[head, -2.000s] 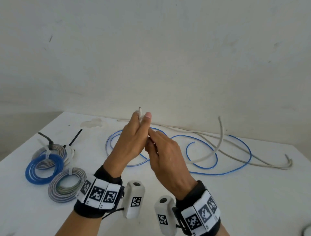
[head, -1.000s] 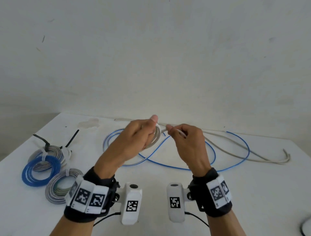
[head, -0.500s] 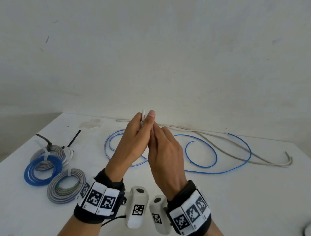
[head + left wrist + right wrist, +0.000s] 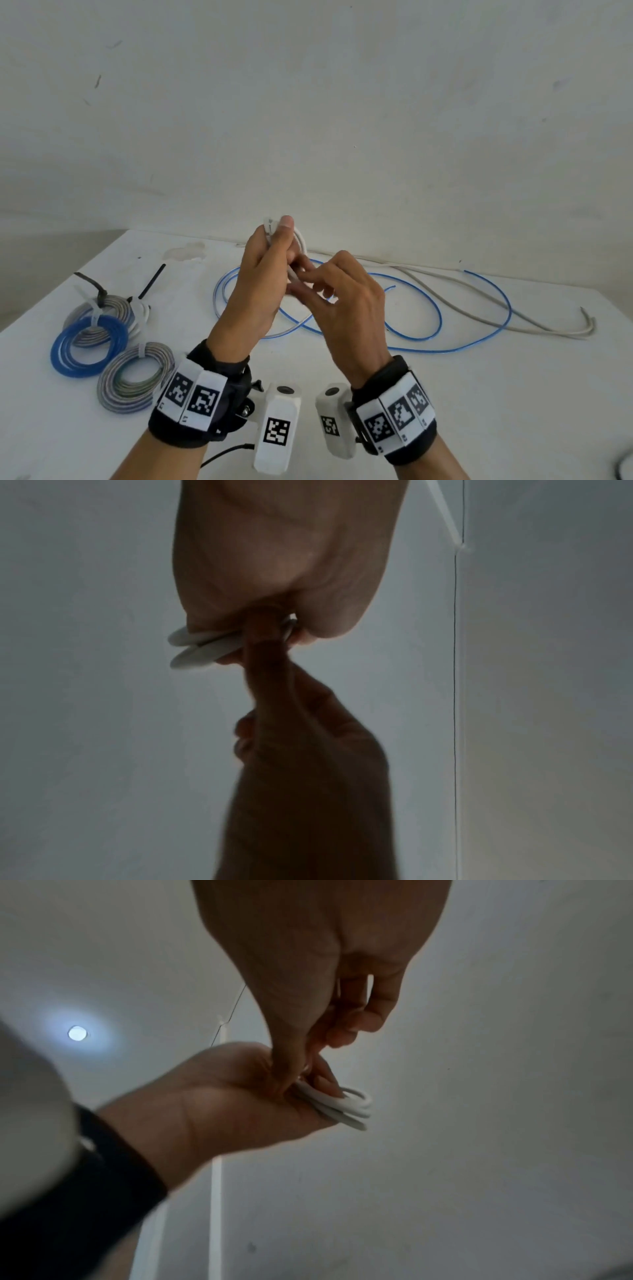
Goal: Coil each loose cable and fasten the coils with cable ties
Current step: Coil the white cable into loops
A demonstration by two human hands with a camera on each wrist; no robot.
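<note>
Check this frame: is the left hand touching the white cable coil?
Touching. In the right wrist view the left hand holds the white cable coil between thumb and fingers; the left wrist view shows the loops poking out of the same grip.

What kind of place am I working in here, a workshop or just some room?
Probably a plain room with a makeshift workstation, not a fitted workshop: a bare white table pushed against an unfinished white wall, holding only tied cable coils and loose blue and grey cables. No tools or shelving show.
</note>
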